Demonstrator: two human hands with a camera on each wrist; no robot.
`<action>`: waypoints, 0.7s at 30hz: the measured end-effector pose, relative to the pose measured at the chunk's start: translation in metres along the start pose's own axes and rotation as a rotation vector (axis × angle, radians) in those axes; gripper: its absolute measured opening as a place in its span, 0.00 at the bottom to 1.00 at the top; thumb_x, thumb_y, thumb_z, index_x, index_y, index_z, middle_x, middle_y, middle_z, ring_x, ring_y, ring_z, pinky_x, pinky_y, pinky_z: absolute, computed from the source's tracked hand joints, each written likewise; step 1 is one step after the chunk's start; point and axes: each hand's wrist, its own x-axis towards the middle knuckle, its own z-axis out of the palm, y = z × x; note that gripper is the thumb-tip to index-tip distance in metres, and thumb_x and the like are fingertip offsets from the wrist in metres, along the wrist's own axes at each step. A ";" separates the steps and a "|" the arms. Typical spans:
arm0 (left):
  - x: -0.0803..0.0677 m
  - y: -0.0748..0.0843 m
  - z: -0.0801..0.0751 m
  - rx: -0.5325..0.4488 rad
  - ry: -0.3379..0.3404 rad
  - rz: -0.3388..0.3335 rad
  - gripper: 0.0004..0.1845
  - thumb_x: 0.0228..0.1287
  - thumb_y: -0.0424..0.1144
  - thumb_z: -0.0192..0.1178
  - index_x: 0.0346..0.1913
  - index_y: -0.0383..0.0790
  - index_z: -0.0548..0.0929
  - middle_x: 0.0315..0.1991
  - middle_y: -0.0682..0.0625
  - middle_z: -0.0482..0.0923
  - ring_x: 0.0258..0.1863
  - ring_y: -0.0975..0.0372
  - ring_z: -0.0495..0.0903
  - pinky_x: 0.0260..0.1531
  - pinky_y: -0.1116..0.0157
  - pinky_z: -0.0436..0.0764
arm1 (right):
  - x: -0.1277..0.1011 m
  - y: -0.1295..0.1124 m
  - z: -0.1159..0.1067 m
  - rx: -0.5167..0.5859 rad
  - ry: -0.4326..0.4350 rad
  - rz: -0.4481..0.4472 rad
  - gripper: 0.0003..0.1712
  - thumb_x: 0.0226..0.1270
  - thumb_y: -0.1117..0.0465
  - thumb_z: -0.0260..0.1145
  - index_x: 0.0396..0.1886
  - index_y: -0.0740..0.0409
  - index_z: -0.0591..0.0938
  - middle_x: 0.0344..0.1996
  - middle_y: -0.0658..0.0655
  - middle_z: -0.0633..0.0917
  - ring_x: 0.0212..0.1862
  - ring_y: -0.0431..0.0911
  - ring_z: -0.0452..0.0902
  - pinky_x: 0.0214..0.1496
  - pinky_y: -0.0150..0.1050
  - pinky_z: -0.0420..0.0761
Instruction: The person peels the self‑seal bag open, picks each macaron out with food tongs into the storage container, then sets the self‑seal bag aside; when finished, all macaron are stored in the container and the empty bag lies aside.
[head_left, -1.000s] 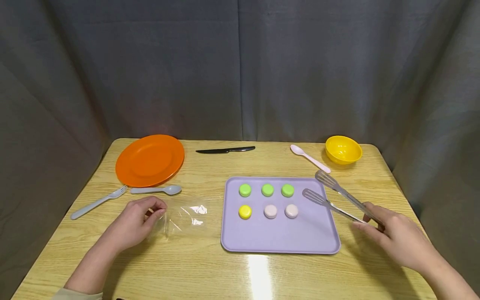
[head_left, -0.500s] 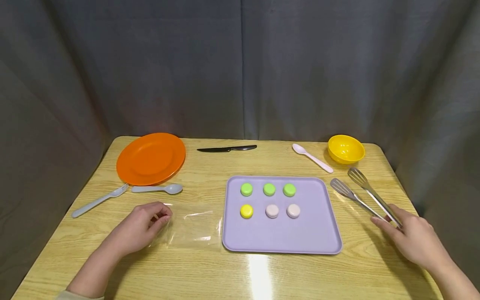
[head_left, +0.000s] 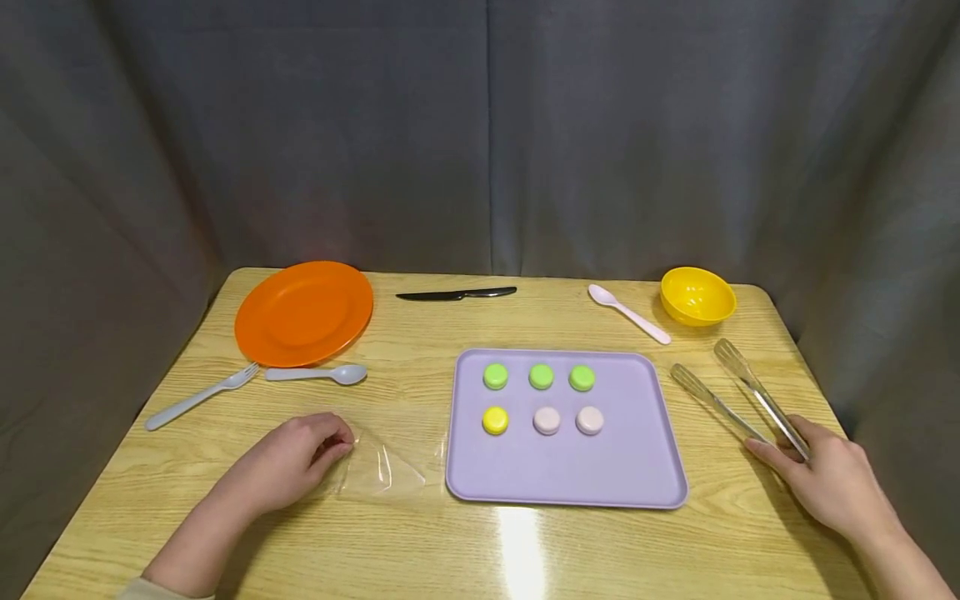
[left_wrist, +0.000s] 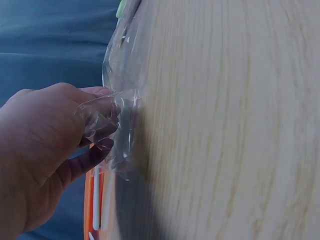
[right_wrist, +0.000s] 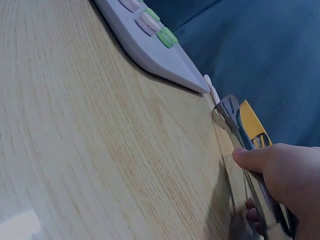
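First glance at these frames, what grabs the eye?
The lilac tray at the table's centre, holding six small round cakes: three green, one yellow, two pink. Then the hands: the left hand pinches a clear plastic bag left of the tray, and the right hand grips metal tongs on its right.

The tongs' handle end is hidden under the right hand; forearms are cut off by the frame edge.

The wooden counter carries a lilac tray, orange plate, yellow bowl, tongs, cutlery, and seemingly a clear bag.
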 end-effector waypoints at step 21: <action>-0.002 0.000 -0.010 -0.016 -0.079 -0.018 0.05 0.76 0.32 0.66 0.47 0.46 0.84 0.40 0.61 0.78 0.39 0.69 0.77 0.42 0.62 0.82 | -0.004 -0.004 0.009 0.067 -0.054 0.147 0.42 0.67 0.38 0.76 0.49 0.77 0.80 0.39 0.74 0.79 0.40 0.65 0.76 0.37 0.55 0.73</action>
